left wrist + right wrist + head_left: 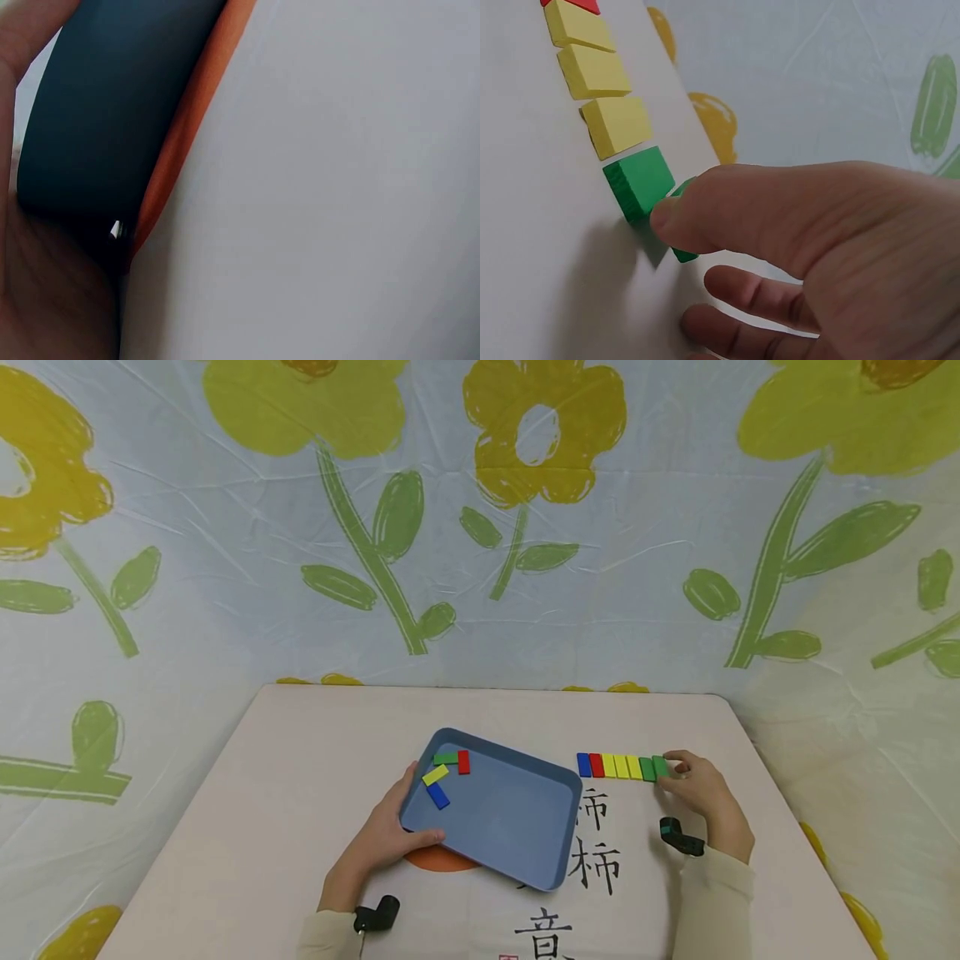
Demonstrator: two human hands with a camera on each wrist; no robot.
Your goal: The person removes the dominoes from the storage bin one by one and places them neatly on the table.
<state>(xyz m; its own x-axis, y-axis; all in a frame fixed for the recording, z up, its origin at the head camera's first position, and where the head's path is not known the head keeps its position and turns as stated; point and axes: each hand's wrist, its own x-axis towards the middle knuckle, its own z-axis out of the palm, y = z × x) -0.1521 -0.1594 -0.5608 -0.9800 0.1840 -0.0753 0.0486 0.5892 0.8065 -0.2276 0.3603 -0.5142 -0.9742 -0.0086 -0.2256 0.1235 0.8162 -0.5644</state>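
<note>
My left hand grips the left end of a blue-grey tray, the thumb at its near edge and the fingers along its left side. In the tray's left part lie a green block, a red block, a yellow block and a blue block. My right hand pinches a green block at the right end of a row; in the right wrist view the thumb hides much of it. Beside it in that row stands another green block.
Leftward the row continues with three yellow blocks, a red block and a blue block. Black characters and an orange shape mark the pale tabletop. A flowered cloth hangs behind.
</note>
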